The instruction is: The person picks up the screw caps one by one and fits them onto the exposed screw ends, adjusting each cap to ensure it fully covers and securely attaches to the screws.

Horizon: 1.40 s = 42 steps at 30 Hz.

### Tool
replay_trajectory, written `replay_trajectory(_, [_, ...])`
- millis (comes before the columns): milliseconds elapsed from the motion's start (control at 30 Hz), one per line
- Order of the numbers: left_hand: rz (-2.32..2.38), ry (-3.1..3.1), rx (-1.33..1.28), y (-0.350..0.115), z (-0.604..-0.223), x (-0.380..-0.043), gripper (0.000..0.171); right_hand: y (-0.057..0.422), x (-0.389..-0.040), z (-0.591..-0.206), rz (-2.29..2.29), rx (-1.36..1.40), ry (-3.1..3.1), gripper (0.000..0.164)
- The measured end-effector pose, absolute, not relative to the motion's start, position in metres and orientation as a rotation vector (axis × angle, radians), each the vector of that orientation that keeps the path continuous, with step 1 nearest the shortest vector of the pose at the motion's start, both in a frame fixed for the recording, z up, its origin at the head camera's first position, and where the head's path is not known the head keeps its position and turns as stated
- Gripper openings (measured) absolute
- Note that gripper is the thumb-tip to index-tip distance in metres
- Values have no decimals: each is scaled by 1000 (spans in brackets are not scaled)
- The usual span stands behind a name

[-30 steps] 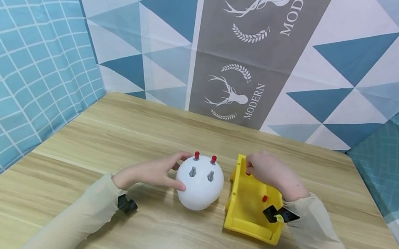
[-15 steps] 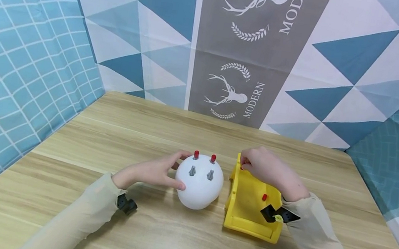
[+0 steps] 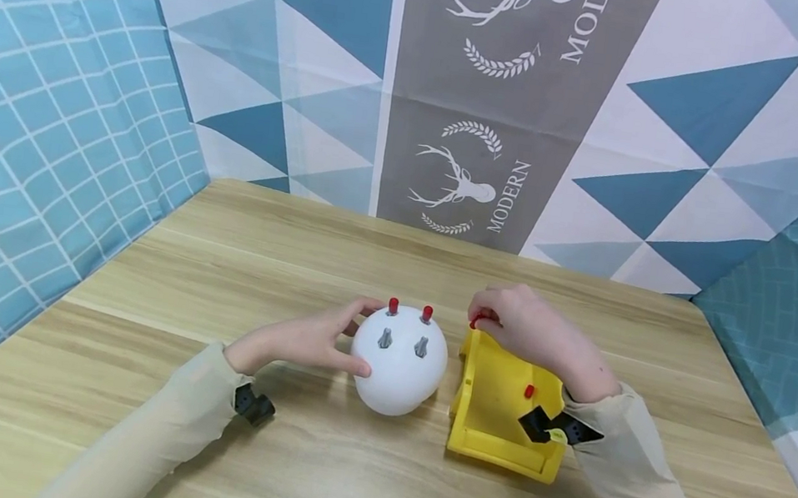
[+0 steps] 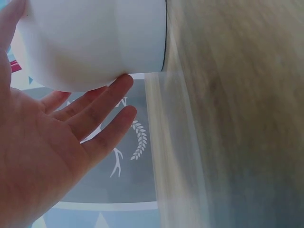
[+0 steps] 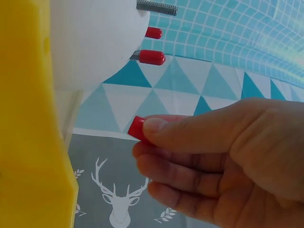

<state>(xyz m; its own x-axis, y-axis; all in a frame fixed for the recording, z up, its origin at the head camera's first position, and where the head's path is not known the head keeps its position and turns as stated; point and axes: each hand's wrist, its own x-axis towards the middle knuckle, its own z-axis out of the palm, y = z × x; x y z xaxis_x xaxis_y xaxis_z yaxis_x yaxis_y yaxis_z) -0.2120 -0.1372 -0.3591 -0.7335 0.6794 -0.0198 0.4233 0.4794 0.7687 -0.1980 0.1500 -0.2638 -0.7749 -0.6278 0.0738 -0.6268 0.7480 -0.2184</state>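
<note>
A white rounded dome [image 3: 396,383] stands on the table, several threaded studs projecting from it. Red caps cover two far studs, the left cap [image 3: 394,307] and the right cap [image 3: 426,314]. Two nearer studs, the left stud [image 3: 385,338] and the right stud [image 3: 420,348], are bare metal. My left hand [image 3: 311,344] holds the dome's left side, thumb in front and fingers behind. Over the far left corner of the yellow bin [image 3: 468,384], my right hand [image 3: 528,327] pinches a red cap [image 5: 137,127] between thumb and index finger.
Another red cap [image 3: 528,391] lies inside the yellow bin, right of the dome. The wooden table [image 3: 278,250] meets a patterned backdrop [image 3: 334,106] at the rear, and a blue tiled-pattern sheet [image 3: 46,110] rises along the left.
My right hand has risen out of the yellow bin with the red cap and shifted left toward the dome. The left hand has stayed on the dome.
</note>
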Motion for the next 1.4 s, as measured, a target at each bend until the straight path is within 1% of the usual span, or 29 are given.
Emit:
replay_trajectory(433, [1104,2419,892,-136,-357,-210,87,141,-185,-257,-387,-1204,3019,9])
replay_trajectory(633, [1106,2416,898,-137,-359,-210,87,134,-182,-258,-393,-1321,3055,9])
replay_trajectory(967, [1151,2379,939,-138,-359,-209,83,124,-178,-260,-437,-1543,3081,7])
replay_trajectory(1400, [1163,2353,938,-139,-361,-211,80,110,-173,-266,-472,-1657,3083,6])
